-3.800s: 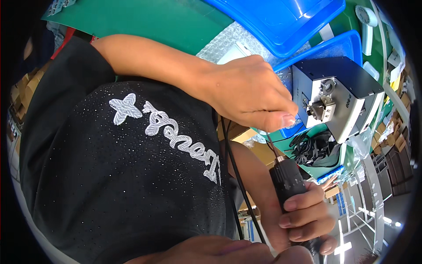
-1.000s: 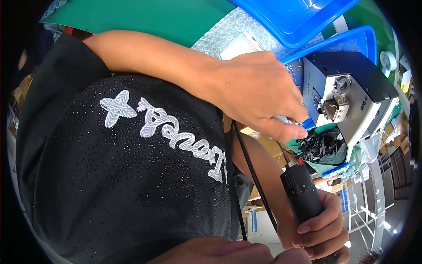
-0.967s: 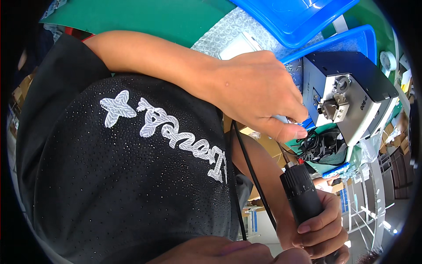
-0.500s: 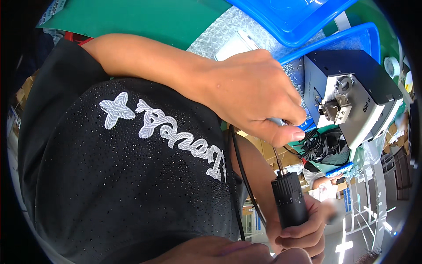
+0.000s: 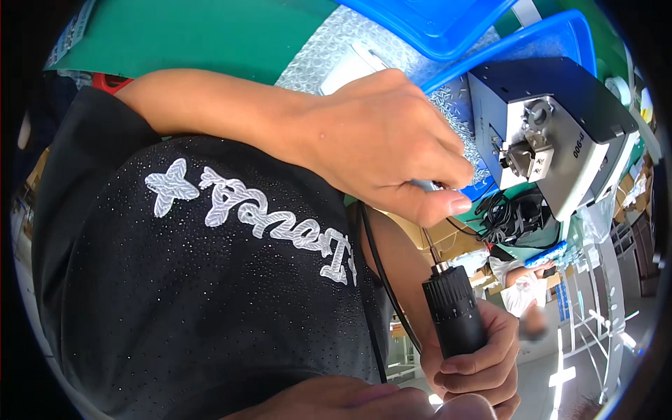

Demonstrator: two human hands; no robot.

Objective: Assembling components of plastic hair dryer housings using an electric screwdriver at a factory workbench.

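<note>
My left hand (image 5: 392,143) reaches in from the upper left, back of the hand up, with thumb and fingers closed. A small light-grey piece (image 5: 425,185) shows between them; the fingers hide most of it, so its kind cannot be made out. Lower down, my right hand (image 5: 483,364) is wrapped round the black body of an electric screwdriver (image 5: 455,315). Its thin bit (image 5: 430,245) points up toward the left thumb, and the tip ends close below that thumb. I cannot tell whether it touches the grey piece.
A black and silver screw feeder (image 5: 539,140) stands right of the hands, beside many small loose screws (image 5: 455,115). Blue bins (image 5: 448,42) and bubble wrap (image 5: 308,63) lie on the green table (image 5: 175,35). Coiled black cable (image 5: 507,217) sits below the feeder. Another person (image 5: 521,287) is farther off.
Both hands and the screwdriver appear slightly farther left in the picture, as do the feeder and bins, so the view has shifted. Both grips stay the same.
</note>
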